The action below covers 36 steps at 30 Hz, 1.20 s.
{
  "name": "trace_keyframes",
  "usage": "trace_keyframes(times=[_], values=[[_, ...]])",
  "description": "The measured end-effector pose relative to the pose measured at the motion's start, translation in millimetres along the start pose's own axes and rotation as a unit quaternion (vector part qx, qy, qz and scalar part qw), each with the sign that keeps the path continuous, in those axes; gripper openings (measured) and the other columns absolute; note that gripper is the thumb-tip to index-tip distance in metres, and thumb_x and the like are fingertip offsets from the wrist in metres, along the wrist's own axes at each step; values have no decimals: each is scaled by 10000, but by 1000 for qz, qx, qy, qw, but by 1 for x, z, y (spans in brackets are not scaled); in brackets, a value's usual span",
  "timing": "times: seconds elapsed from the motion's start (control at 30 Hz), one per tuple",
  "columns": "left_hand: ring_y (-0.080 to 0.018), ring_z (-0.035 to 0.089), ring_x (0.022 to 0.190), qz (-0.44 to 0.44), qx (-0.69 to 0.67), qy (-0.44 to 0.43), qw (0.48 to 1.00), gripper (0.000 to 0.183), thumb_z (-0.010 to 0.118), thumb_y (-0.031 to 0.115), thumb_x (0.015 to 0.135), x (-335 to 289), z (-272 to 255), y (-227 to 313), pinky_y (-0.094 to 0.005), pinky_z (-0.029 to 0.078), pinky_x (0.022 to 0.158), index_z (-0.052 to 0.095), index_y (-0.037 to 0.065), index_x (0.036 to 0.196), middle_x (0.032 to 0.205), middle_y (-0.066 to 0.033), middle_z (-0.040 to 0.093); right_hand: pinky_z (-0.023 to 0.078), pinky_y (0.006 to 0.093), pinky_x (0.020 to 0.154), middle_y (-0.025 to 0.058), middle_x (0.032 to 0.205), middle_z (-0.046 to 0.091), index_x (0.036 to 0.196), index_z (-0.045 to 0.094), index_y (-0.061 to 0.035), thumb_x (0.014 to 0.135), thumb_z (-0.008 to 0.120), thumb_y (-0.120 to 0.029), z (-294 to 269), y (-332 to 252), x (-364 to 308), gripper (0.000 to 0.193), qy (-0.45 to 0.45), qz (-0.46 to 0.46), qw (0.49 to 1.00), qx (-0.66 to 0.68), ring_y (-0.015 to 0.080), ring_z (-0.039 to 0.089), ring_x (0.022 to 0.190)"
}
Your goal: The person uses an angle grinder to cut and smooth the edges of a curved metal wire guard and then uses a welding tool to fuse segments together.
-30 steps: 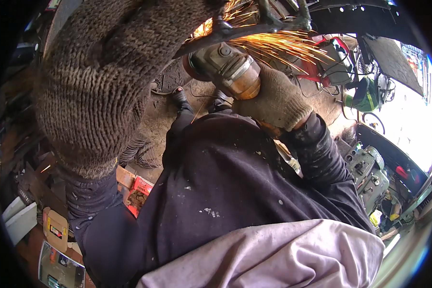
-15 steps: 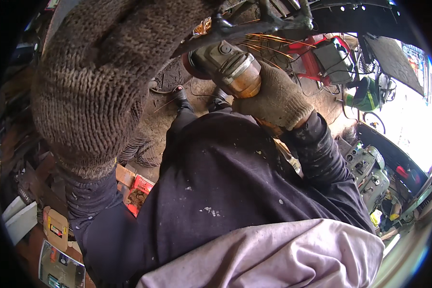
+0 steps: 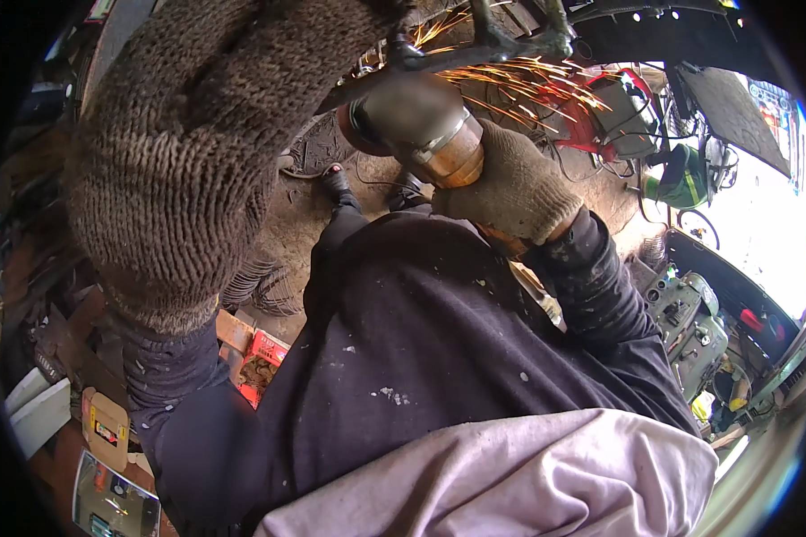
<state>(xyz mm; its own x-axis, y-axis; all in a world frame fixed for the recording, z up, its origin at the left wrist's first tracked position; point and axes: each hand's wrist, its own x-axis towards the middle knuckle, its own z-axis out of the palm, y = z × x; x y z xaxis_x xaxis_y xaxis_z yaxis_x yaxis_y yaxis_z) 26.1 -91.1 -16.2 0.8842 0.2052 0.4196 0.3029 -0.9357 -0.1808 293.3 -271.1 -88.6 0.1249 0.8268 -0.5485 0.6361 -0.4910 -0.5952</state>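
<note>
My right hand [image 3: 513,185], in a grimy knitted glove, is wrapped round the orange body of an angle grinder [image 3: 455,157]. The grinder's head is smeared, and its dark disc [image 3: 358,127] lies just below a dark metal frame [image 3: 475,55]. Bright orange sparks [image 3: 519,85] spray rightward from beneath the frame. Large and close at the upper left is my left hand [image 3: 197,134], in a thick brown knitted glove. It reaches to the frame's left end, overlapping it; its fingertips are hidden at the top edge, so its grip does not show.
Sandalled feet [image 3: 336,179] stand on the dirt floor below. A red and grey machine [image 3: 591,112] and a green object [image 3: 683,176] with cables are at the right. Grey machinery [image 3: 690,327] sits lower right. A red box [image 3: 264,349] and cardboard [image 3: 106,428] lie lower left.
The spark spray has grown much denser and brighter, spreading right. The grinder's head has shifted slightly and now looks blurred. Both hands stay nearly in place.
</note>
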Motion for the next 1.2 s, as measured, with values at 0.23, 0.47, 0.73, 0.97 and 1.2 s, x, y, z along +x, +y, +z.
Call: trace_keyframes(times=[0.23,0.47,0.73,0.97,1.2], values=[[-298,665,1238,-51,-200,96,974,411,658,162,973,-2,31,-1,-402,529,1068,682,157,1384,1387,-115,665,543,402,979,112,1184,735,1334,620,-74,701,881,-234,0,-1,1,703,4,-28,999,16,265,709,1095],[-289,667,1238,-4,-92,29,995,405,659,163,973,0,10,-1,-394,530,1068,687,153,1377,1387,-104,667,537,395,991,120,1187,730,1336,615,-68,704,871,-235,-4,-8,1,701,10,3,1000,23,264,703,1097],[-286,668,1234,10,-72,51,996,410,656,174,975,-3,21,-4,-396,530,1067,681,158,1385,1397,-86,664,551,413,956,136,1174,736,1320,632,-74,709,873,-273,-10,-15,0,686,-6,4,1000,3,295,714,1091],[-293,668,1232,-13,-129,71,989,427,661,184,974,-6,21,0,-402,531,1062,669,162,1401,1405,-84,658,555,412,949,133,1170,740,1315,635,-80,727,871,-276,-3,6,1,664,19,-11,1000,14,297,721,1069],[-298,666,1233,-10,-86,32,996,444,667,187,971,0,5,1,-407,531,1060,659,162,1414,1412,-84,653,549,406,956,127,1172,738,1306,641,-73,721,866,-243,-8,-2,-1,649,27,-14,999,34,273,713,1069]])
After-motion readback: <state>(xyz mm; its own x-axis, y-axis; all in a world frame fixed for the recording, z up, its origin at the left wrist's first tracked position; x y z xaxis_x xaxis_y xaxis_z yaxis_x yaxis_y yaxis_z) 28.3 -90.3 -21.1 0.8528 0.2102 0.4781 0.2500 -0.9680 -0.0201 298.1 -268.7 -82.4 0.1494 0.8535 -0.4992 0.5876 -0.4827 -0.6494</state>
